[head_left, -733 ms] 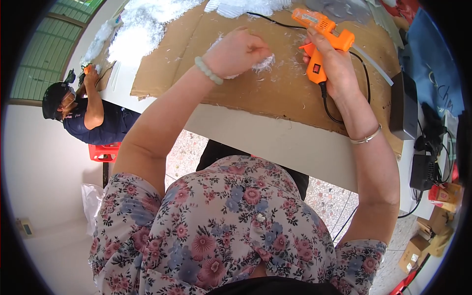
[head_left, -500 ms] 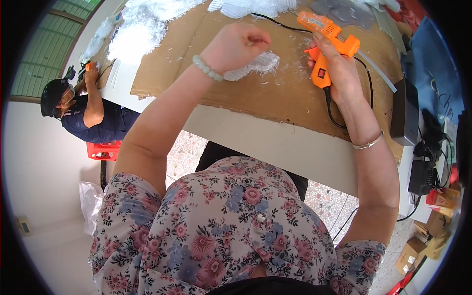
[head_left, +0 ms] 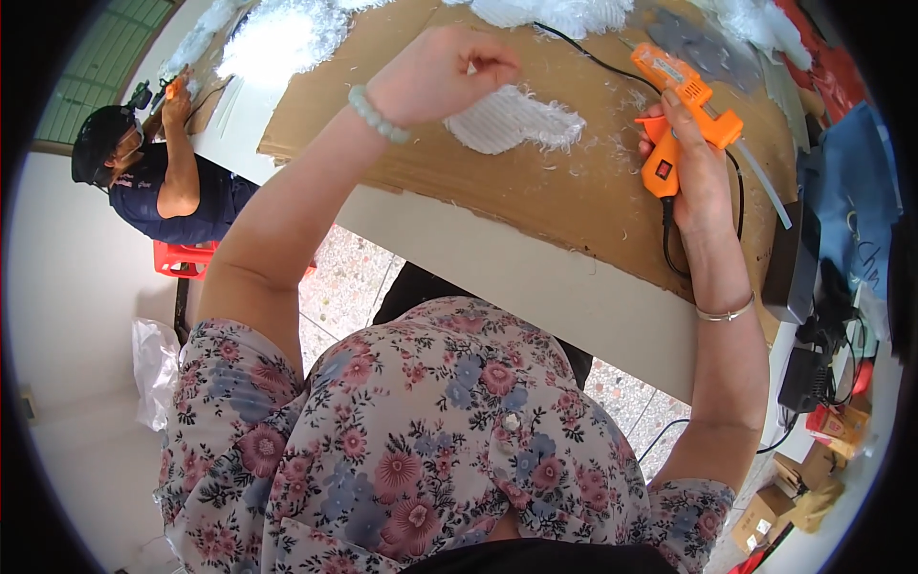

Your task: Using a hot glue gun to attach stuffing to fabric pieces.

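1. One orange glue gun [head_left: 681,115], gripped in the closed right hand [head_left: 696,182].
2. One white fuzzy piece [head_left: 512,120] on the cardboard sheet [head_left: 535,196], beside the fisted left hand [head_left: 442,72]; whether it pinches anything cannot be told.
3. Bare cardboard lies toward the near edge.

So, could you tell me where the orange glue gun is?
In the head view, upper right: the right hand grips the orange glue gun above the cardboard sheet.

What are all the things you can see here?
Glue gun: 1, orange, in right hand over the cardboard.
White piece: 1, fluffy-edged, on cardboard by left hand.
Cardboard: 1, brown, covering the table.
White fluff: heaps, far table edge.
Co-worker: 1, dark top, seated at left.
Stool: 1, red, under co-worker.
Boxes: several, brown, lower right.
Left hand: closed, beaded bracelet.
Right hand: gripping gun, bangle.
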The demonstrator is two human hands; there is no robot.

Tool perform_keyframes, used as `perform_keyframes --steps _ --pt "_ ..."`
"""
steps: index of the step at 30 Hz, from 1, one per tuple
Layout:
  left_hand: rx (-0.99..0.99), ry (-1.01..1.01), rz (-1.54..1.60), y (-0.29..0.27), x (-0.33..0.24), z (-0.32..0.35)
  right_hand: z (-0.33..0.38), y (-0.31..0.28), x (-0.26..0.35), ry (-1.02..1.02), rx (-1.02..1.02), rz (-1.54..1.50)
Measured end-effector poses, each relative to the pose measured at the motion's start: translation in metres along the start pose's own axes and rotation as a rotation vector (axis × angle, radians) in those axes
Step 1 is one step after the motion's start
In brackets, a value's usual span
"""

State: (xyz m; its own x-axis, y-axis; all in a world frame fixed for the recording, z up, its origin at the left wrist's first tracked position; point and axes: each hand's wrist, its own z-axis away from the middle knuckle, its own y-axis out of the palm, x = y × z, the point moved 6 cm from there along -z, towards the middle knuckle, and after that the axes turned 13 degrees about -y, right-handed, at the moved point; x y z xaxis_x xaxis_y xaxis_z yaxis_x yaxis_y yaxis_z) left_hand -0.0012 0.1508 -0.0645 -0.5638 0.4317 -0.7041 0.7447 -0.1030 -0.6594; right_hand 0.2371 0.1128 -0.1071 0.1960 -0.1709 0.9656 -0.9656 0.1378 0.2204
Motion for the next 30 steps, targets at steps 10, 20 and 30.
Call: perform_keyframes --steps 10,20,30 --pt "-0.043 0.522 -0.572 0.061 -0.058 0.038 -0.001 -0.022 0.004 -0.024 -0.022 0.012" --pt "-0.008 0.502 -0.603 0.068 -0.064 0.027 0.0 -0.024 0.011 -0.011 -0.014 0.006" --pt "-0.035 0.506 -0.625 0.068 -0.06 0.016 -0.002 -0.016 0.015 -0.021 -0.027 -0.026"
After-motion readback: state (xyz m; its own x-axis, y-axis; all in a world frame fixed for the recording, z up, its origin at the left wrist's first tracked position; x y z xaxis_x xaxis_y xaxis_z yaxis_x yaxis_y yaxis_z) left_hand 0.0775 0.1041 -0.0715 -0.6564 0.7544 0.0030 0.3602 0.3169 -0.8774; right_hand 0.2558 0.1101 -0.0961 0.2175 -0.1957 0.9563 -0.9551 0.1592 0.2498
